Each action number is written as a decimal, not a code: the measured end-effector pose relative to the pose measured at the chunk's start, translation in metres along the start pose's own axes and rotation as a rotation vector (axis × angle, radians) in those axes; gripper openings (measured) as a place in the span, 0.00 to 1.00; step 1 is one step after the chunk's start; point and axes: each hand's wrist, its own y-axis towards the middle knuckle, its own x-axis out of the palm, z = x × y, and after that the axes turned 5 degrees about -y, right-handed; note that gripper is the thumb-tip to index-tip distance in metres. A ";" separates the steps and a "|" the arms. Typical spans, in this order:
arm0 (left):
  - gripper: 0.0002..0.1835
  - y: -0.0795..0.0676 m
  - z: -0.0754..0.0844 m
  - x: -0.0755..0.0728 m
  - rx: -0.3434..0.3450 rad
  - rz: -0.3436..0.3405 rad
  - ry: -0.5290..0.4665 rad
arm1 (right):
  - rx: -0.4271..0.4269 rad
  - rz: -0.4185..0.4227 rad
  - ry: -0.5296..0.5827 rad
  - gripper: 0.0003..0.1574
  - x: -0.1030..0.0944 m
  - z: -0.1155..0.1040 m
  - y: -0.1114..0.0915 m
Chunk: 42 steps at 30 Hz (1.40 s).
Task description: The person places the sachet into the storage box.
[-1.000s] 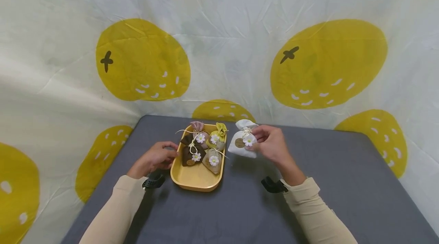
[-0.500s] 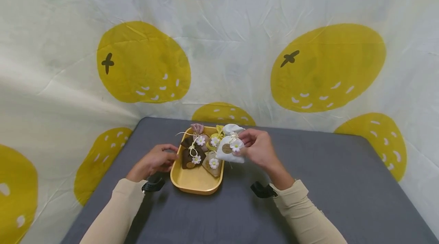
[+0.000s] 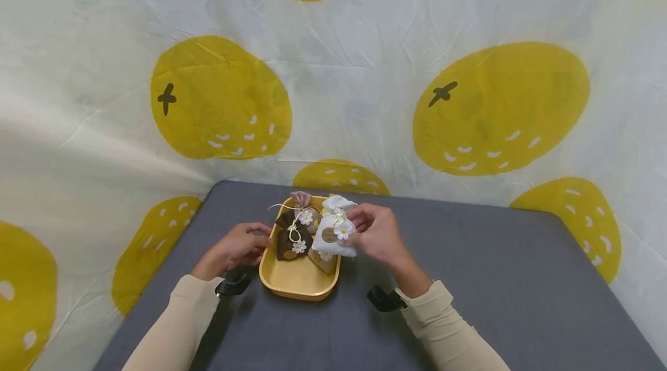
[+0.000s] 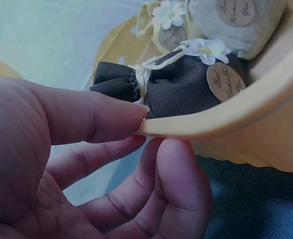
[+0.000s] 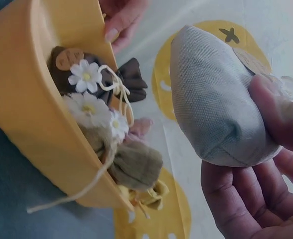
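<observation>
My right hand pinches a white drawstring sachet with a daisy and a round brown label. It is held above the right side of a yellow tray. The tray's left rim is between the thumb and fingers of my left hand. Inside the tray lie a dark brown sachet, a pink sachet, a beige sachet and a yellow sachet. In the head view the white sachet hides most of the yellow one and part of the beige one.
The tray stands on a grey-covered table. A white cloth printed with large yellow fruit hangs behind the table and along its left side. The front part of the tray shows its bare floor.
My right hand has carried the white sachet leftward, from beside the tray to over its right side. The left hand has stayed at the tray's left rim.
</observation>
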 end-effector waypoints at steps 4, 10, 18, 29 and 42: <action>0.18 0.000 0.000 0.001 0.004 0.000 -0.005 | -0.014 0.005 0.006 0.23 0.008 0.000 -0.002; 0.19 -0.002 0.000 0.002 0.009 0.001 -0.005 | -0.035 0.006 0.026 0.22 0.020 0.001 -0.006; 0.19 -0.006 -0.001 0.002 0.013 0.005 -0.009 | -0.060 -0.017 0.062 0.21 0.038 0.010 -0.011; 0.17 -0.006 -0.008 0.005 0.031 0.010 -0.017 | -0.081 0.014 0.022 0.21 0.054 0.017 -0.023; 0.16 -0.005 -0.007 0.004 0.030 0.032 -0.017 | -0.098 0.019 0.009 0.21 0.064 0.025 -0.029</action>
